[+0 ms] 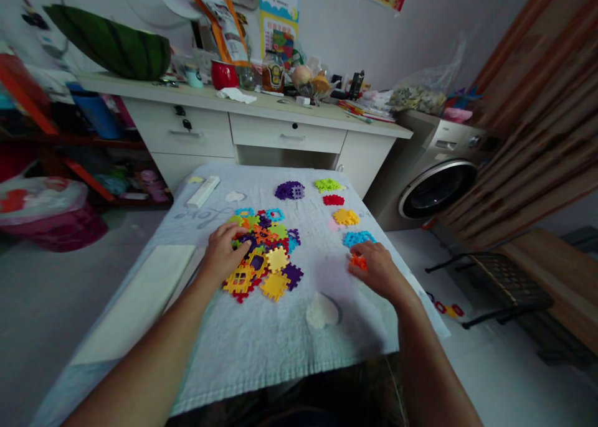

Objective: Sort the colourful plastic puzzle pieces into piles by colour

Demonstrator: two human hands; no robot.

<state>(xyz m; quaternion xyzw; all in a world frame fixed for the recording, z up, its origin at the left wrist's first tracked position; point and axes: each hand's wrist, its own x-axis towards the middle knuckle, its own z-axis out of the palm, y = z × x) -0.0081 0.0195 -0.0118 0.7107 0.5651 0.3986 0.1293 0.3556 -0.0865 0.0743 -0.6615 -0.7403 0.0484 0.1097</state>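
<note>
My left hand (223,253) rests at the left side of a mixed pile of plastic interlocking blocks (264,235), thumb and fingers apart over the pieces. Yellow blocks (275,286) lie at the pile's near side, with purple, red, green, orange and blue ones around them. At the right, my right hand (377,268) has its fingers closed at an orange interlocking block (359,262); part of it is hidden under the fingers. Just beyond that hand is a group of blue blocks (359,238). Farther back lie groups of yellow (346,217), red (333,200), light green (327,185) and purple blocks (289,190).
A pale cloth (280,352) covers the table. A white box (204,192) lies at its far left. Behind stands a white desk (289,125) with half a watermelon (112,44) and jars. A washing machine (432,165) and a woven stool (509,284) are at the right.
</note>
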